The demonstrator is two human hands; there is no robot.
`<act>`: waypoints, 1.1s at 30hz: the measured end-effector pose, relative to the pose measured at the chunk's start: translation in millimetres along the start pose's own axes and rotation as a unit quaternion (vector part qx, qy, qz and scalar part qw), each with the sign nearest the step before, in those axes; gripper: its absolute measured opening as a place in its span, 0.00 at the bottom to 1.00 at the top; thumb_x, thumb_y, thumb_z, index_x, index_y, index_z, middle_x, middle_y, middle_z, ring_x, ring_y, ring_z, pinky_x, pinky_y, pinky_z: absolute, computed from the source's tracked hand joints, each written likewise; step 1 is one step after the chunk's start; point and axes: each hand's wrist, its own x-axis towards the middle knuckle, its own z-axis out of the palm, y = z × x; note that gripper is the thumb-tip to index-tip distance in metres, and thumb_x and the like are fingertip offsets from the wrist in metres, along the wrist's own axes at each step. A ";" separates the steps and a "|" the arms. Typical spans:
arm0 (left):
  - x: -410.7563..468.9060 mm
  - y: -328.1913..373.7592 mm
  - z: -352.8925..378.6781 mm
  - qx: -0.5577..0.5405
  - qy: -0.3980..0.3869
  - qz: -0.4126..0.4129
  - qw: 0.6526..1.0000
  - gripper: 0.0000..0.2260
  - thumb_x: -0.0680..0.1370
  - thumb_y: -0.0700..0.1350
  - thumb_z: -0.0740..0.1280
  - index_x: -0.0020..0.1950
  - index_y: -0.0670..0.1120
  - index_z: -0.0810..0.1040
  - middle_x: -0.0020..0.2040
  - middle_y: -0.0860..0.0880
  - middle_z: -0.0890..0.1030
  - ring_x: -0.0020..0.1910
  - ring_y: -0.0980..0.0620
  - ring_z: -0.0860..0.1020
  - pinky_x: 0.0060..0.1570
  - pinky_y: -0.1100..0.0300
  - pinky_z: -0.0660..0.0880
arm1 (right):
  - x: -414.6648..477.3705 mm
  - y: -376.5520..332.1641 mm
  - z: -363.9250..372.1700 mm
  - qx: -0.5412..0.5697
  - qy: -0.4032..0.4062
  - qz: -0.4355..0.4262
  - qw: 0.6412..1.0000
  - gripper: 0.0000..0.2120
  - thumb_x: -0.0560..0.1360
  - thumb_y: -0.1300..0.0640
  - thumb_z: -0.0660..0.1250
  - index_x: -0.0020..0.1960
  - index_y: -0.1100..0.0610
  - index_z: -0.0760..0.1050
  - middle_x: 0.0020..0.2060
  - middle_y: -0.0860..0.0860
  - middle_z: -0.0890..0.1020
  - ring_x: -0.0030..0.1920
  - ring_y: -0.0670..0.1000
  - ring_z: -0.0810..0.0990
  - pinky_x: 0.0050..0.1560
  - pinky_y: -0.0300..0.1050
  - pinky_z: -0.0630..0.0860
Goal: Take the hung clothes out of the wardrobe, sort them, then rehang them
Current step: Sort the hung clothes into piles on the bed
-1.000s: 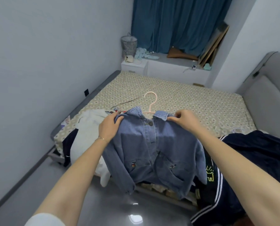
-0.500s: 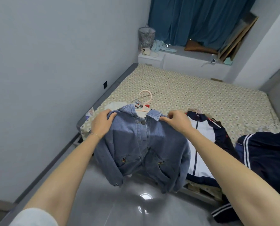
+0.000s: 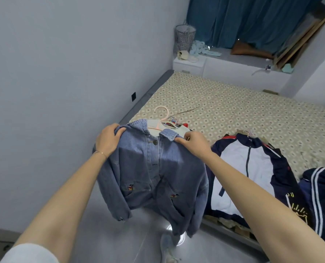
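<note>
Tracksuit jacket [image 3: 252, 168] on bed [image 3: 233, 114] — just beside denim jacket [image 3: 158, 177]

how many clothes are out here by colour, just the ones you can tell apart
blue denim jacket: 1, gripped by the left hand and the right hand
navy and white zip jacket: 1, lying on the bed
navy piece with white stripes: 1
total: 3; cloth half hidden behind the denim is not counted

Matt denim jacket [image 3: 154, 177]; glossy floor [image 3: 82, 234]
</note>
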 end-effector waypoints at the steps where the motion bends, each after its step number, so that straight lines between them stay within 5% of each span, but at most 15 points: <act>1: 7.7 -1.7 0.0 0.002 0.002 -0.003 1.000 0.14 0.82 0.52 0.63 0.40 0.46 0.73 0.36 0.49 0.75 0.39 0.43 0.74 0.39 0.52 0.69 | 9.2 -1.0 1.7 0.002 -0.005 -0.001 1.000 0.25 0.74 0.39 0.68 0.30 0.56 0.66 0.26 0.49 0.71 0.30 0.50 0.70 0.29 0.46 0.58; 10: 93.8 -0.3 18.2 0.015 -0.012 -0.023 1.000 0.17 0.82 0.53 0.62 0.40 0.42 0.73 0.36 0.45 0.77 0.38 0.42 0.75 0.39 0.49 0.71 | 111.0 9.7 7.6 0.026 -0.033 0.012 0.999 0.27 0.73 0.38 0.69 0.29 0.56 0.63 0.26 0.54 0.74 0.33 0.53 0.75 0.33 0.51 0.66; 19: 180.7 -7.5 52.9 -0.023 -0.026 -0.016 0.999 0.18 0.82 0.54 0.63 0.40 0.40 0.74 0.35 0.43 0.77 0.37 0.40 0.76 0.40 0.45 0.73 | 193.2 21.6 8.4 0.029 -0.028 0.043 0.998 0.26 0.73 0.39 0.69 0.30 0.55 0.63 0.25 0.50 0.69 0.28 0.50 0.68 0.31 0.48 0.62; 24: 227.2 -7.5 88.6 -0.030 -0.053 -0.002 0.998 0.17 0.82 0.51 0.64 0.38 0.43 0.73 0.33 0.47 0.75 0.36 0.44 0.74 0.36 0.53 0.66 | 229.4 44.8 19.5 0.027 -0.012 0.079 0.996 0.26 0.74 0.38 0.68 0.29 0.55 0.63 0.24 0.50 0.69 0.28 0.51 0.69 0.31 0.48 0.62; 33: 339.1 -37.9 176.2 -0.045 -0.141 0.030 0.989 0.15 0.80 0.52 0.65 0.41 0.41 0.77 0.38 0.44 0.80 0.39 0.43 0.78 0.41 0.47 0.74 | 311.2 81.1 53.1 0.019 -0.004 0.176 0.984 0.26 0.76 0.39 0.67 0.30 0.54 0.61 0.25 0.48 0.66 0.27 0.48 0.65 0.29 0.45 0.59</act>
